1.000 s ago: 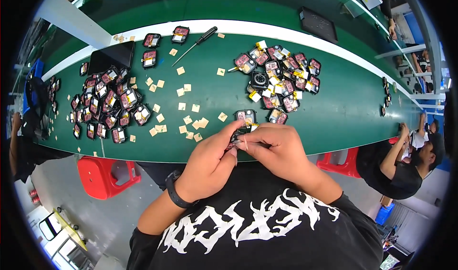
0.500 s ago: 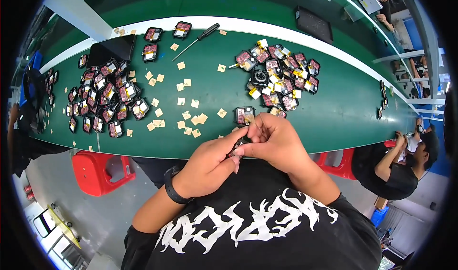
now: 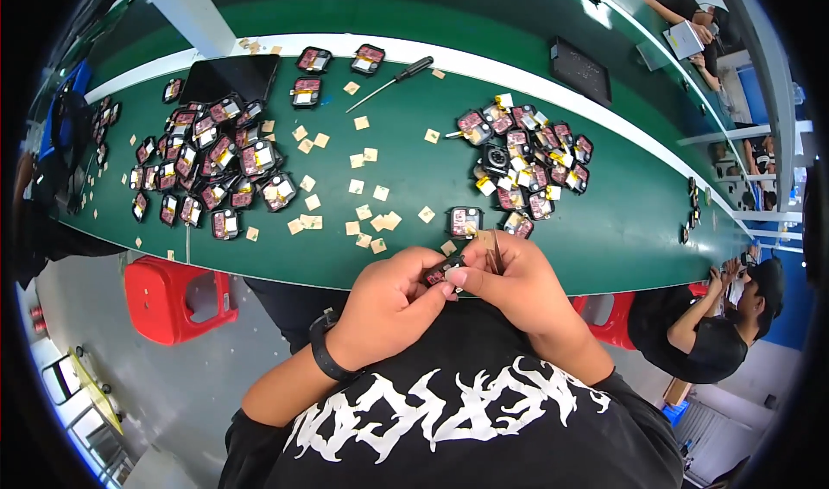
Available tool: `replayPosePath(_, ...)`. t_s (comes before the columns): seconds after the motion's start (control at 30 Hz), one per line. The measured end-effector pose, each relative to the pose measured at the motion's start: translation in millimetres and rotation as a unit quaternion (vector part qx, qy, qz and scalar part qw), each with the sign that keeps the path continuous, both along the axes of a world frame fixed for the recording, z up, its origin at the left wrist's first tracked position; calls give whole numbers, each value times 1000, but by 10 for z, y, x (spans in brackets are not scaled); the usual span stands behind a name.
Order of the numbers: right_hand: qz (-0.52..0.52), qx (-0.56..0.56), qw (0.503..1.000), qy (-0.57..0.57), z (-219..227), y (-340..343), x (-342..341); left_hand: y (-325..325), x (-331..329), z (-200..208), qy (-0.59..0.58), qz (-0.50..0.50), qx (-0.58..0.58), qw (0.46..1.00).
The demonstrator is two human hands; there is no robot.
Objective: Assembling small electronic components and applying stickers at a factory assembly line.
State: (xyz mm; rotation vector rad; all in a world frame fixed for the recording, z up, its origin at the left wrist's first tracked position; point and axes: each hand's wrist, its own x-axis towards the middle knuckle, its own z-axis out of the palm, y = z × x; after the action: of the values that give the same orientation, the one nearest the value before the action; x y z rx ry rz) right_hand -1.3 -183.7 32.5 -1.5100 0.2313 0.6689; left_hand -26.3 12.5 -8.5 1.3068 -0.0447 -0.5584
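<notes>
Module, small, dark and tilted, with part of a reddish face showing, held between both hands just over the near edge of the green bench. More of that face visible now than half a second ago, when mostly covered by fingers. Left hand with grip clamped on the module at its left side, now farther from the lone module on the bench than a second ago. Right hand with thumb touching the module, grip closed around a slim brownish piece, newly plain to see but too small to identify. Both hands a little nearer the body than before. Across the bench, the same layout as earlier, only displaced together in view: left heap of similar modules, right heap with white and yellow parts, tan squares scattered between, and screwdriver lying beyond, near the white rail.
</notes>
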Motion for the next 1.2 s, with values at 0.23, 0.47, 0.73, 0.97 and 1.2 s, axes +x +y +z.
replayPosePath(0.23, 57, -6, 998, -34, 10, 173, 28, 210, -8, 34, -211, 24, 128, 969)
replayPosePath(0.47, 47, 23, 998, -24, 87, 277, 66, 458, 50, 253, -81, -36, 26, 996)
replayPosePath(0.73, -24, -261, 945, -196, -33, -311, -75, 638, 64, 289, -136, 32, 84, 987)
replayPosePath(0.97, 43, -486, 840, -238, -81, -604, -286, 1150, 549, 187, -222, 290, 357, 860)
replayPosePath(1.2, 73, -489, 830, -259, -213, -559, -410, 1708, 1205, 134, -274, 279, 662, 639)
